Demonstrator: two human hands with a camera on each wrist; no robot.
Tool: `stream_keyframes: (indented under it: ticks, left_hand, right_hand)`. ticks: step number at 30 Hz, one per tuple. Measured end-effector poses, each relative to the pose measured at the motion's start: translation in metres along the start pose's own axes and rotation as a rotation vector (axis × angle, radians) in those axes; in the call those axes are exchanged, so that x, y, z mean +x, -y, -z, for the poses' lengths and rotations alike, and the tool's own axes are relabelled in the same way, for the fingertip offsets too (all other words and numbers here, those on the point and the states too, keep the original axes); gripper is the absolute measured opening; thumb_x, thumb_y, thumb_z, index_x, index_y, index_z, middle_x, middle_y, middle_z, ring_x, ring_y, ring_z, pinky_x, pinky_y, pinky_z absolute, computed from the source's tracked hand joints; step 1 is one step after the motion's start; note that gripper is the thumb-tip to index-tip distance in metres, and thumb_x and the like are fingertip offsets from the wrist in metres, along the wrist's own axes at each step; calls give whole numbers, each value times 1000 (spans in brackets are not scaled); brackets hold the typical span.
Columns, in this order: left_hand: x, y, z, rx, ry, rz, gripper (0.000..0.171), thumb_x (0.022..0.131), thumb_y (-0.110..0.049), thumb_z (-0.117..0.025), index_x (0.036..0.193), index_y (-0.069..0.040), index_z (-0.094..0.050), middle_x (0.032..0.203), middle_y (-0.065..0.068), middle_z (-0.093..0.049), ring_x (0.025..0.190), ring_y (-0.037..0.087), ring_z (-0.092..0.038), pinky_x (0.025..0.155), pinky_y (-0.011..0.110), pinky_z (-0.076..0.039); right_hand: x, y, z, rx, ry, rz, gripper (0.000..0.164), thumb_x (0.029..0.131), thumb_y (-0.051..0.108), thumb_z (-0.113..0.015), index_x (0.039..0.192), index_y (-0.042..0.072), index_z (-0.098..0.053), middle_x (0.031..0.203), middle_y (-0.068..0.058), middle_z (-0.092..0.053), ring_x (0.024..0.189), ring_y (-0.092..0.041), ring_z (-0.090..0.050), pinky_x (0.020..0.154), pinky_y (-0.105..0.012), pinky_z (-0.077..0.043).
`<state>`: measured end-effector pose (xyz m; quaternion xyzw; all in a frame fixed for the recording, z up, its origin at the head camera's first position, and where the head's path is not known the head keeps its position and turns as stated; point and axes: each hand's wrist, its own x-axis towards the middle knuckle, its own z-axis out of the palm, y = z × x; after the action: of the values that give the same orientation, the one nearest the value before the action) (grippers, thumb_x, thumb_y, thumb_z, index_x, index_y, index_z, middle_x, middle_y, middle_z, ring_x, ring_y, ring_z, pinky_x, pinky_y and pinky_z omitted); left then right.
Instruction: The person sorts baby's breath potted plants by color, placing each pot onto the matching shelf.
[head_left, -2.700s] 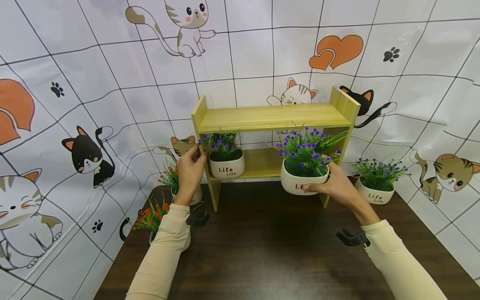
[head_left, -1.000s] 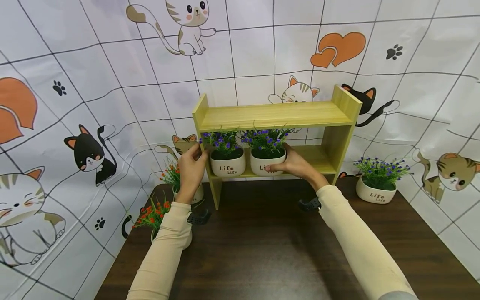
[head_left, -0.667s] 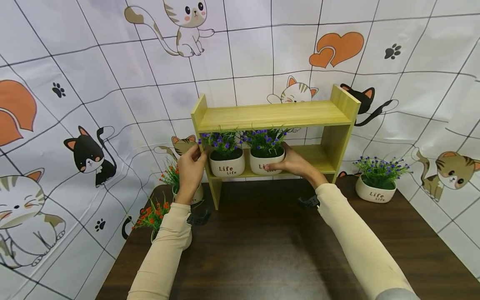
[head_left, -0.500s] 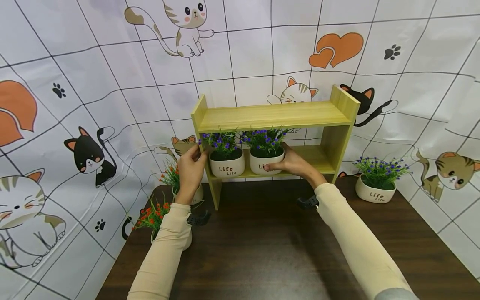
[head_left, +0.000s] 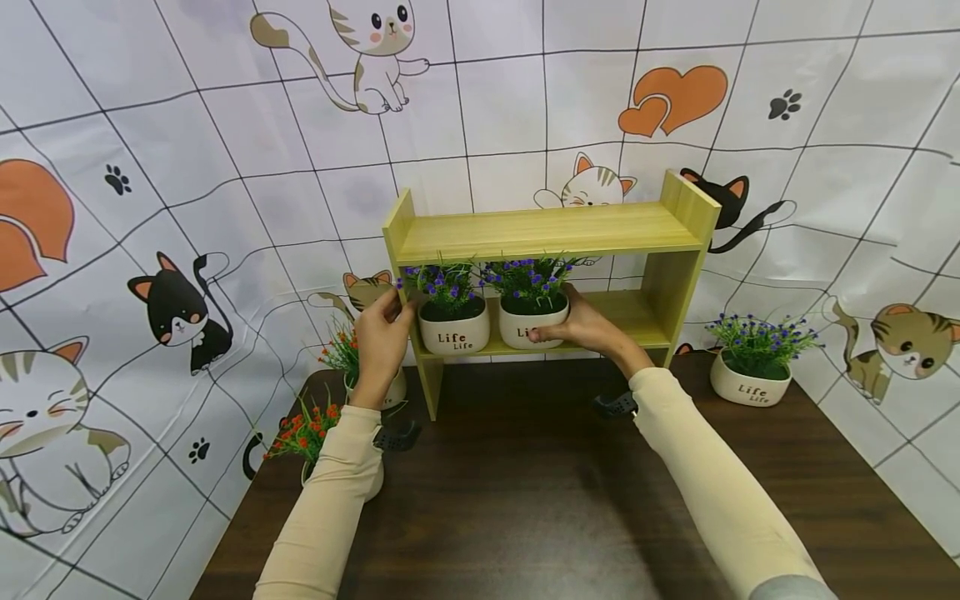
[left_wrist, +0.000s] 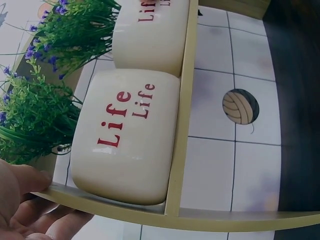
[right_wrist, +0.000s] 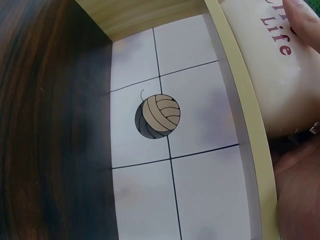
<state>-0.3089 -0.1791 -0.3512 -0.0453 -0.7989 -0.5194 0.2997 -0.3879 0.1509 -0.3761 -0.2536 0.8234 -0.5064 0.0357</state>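
Note:
My right hand (head_left: 594, 325) grips a white pot of purple flowers (head_left: 534, 332) on the lower board of the wooden shelf (head_left: 540, 232), thumb across its "Life" lettering. To its left a matching flower pot (head_left: 454, 335) sits on the same board, close beside it. My left hand (head_left: 381, 346) pinches the shelf's left side panel, its thumb inside and fingers outside in the left wrist view. There the left pot (left_wrist: 125, 137) stands at the front edge of the board. In the right wrist view the held pot (right_wrist: 280, 75) shows partly, with the thumb over it.
A third purple-flowered pot (head_left: 750, 379) stands on the dark table (head_left: 570, 500) right of the shelf. Two pots with orange flowers, a front one (head_left: 307, 437) and a rear one (head_left: 393, 392), are at the left, partly behind my left arm. A cat-print wall rises behind.
My right hand has carried its flower pot left and back onto the lower board, beside the other pot. Over the last second it stays there. My left hand keeps its place.

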Motion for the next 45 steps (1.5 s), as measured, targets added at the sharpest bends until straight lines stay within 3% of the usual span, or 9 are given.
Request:
stream_keyframes:
  ticks: [5, 9, 15, 20, 27, 32, 39, 42, 45]
  left_hand:
    - [-1, 0, 0, 0, 6, 0, 38, 107, -12, -65, 143, -2, -67, 134, 25, -71, 127, 37, -71, 106, 50, -58]
    - [-2, 0, 1, 4, -3, -6, 36, 106, -12, -66, 140, -2, -69, 132, 25, -73, 126, 37, -71, 105, 50, -58]
    - [-2, 1, 0, -3, -2, -10, 39, 106, -12, -67, 143, -2, -67, 133, 25, -72, 126, 37, -71, 105, 51, -58]
    - [-4, 1, -1, 0, 2, 4, 39, 106, -13, -67, 143, -2, -66, 132, 25, -72, 125, 38, -72, 104, 52, -59]
    - [-2, 1, -1, 2, -12, -19, 35, 105, -11, -67, 138, -1, -70, 130, 25, -73, 123, 38, -73, 101, 51, -60]
    - [-2, 1, 0, -6, -7, -10, 37, 106, -12, -67, 141, -1, -68, 132, 25, -73, 124, 37, -72, 102, 50, -60]
    - [-2, 0, -1, -5, 2, 2, 38, 106, -12, -67, 143, -2, -67, 133, 24, -72, 124, 37, -72, 103, 50, -59]
    - [-2, 0, 0, 6, -4, 1, 36, 106, -13, -67, 141, -3, -69, 132, 24, -73, 124, 37, -72, 103, 51, -59]
    - [-2, -1, 1, 15, -4, -4, 34, 106, -15, -68, 137, -4, -71, 130, 23, -74, 123, 37, -73, 103, 51, -59]
  right_hand:
    - [-5, 2, 1, -43, -22, -74, 115, 86, 30, -89, 169, 4, -13, 142, -25, -61, 125, -37, -66, 110, -53, -52]
    - [-8, 3, 2, -77, -36, -87, 120, 85, 37, -90, 170, 5, -11, 153, -26, -51, 136, -41, -59, 117, -57, -46]
    - [-18, 3, 8, -98, -79, -47, 113, 88, 35, -87, 169, 2, -16, 172, -26, -27, 155, -47, -38, 125, -60, -37]
    - [-29, 6, 16, -31, -110, 3, 95, 93, 23, -83, 167, 4, -26, 169, -23, -36, 153, -48, -41, 124, -60, -38]
    - [-43, 8, 31, 4, -171, 76, 69, 100, 14, -75, 160, 5, -43, 158, -24, -50, 142, -48, -54, 119, -61, -43]
    - [-56, 7, 41, -71, -227, 99, 54, 101, 18, -76, 149, 3, -56, 147, -22, -60, 131, -44, -61, 112, -59, -48]
    - [-81, 5, 52, -133, -330, 150, 35, 100, 13, -76, 132, -1, -68, 125, -22, -72, 101, -9, -68, 88, -21, -54]
    - [-93, 2, 58, -144, -355, 177, 27, 100, 10, -75, 124, -2, -71, 117, -20, -74, 91, -1, -67, 77, -14, -53]
    - [-107, -2, 66, -183, -375, 178, 20, 101, 10, -74, 119, 1, -74, 110, -15, -74, 86, -4, -66, 71, -16, -51]
